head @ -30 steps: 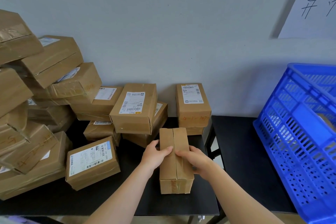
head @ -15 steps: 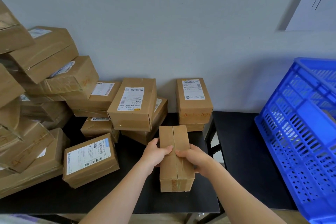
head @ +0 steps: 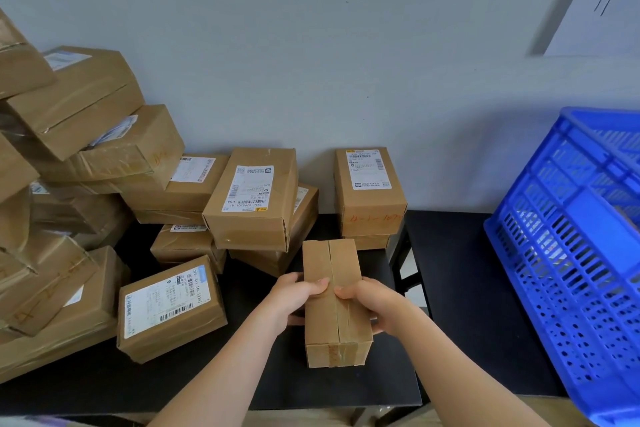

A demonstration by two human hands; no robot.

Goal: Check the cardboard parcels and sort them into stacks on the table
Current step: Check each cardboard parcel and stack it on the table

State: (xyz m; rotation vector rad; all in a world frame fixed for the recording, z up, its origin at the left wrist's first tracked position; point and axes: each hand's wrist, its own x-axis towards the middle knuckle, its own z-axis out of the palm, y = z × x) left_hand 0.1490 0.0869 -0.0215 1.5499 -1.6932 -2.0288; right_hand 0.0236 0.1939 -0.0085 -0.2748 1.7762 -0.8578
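So the plain parcel (head: 334,302) sits right between both hands, near-middle of the black worktop (head: 346,388), long way pointing at the wall. It has a taped seam down the top and no label showing on this face.

The left-hand grip (head: 294,295) wraps the left side with the thumb laid over the top edge. The right-hand grip (head: 370,302) does the same on the right side. Both are closed snug on the box, and the thumb tips nearly meet at the seam. I honestly can't tell if the box is resting on the worktop or lifted a bit. The fingers underneath are mostly hidden.

To the left, a labelled parcel (head: 169,308) lies flat, with a messy pile of parcels (head: 79,156) behind it, cut off by the frame edge. Far side, just past the held box, there's a two-high stack (head: 370,191) with red scribble on the front that I can't read properly. A blue crate (head: 571,253) stands tilted on the right, partly out of frame.
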